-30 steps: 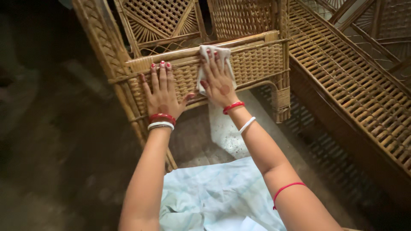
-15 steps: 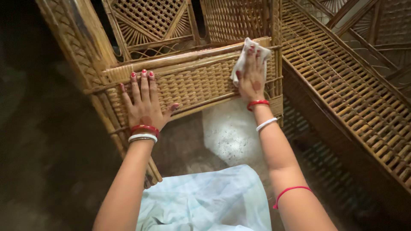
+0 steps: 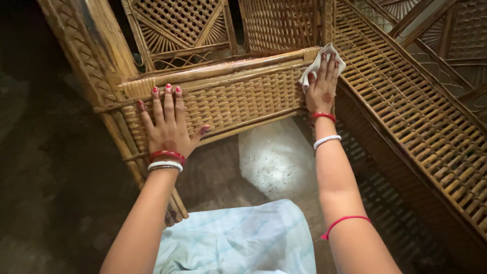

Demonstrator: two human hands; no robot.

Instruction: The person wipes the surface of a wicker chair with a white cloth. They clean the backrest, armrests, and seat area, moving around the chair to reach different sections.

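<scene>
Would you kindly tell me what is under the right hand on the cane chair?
A white cloth lies under the right hand, pressed to the woven panel at its right end. Only the cloth's edges show around the fingers; the part beneath the palm is covered.

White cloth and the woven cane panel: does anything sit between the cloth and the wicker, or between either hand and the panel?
Nothing visible does. The right hand presses the white cloth straight against the right end of the woven panel. The left hand lies flat on the panel's left end, fingers spread.
</scene>
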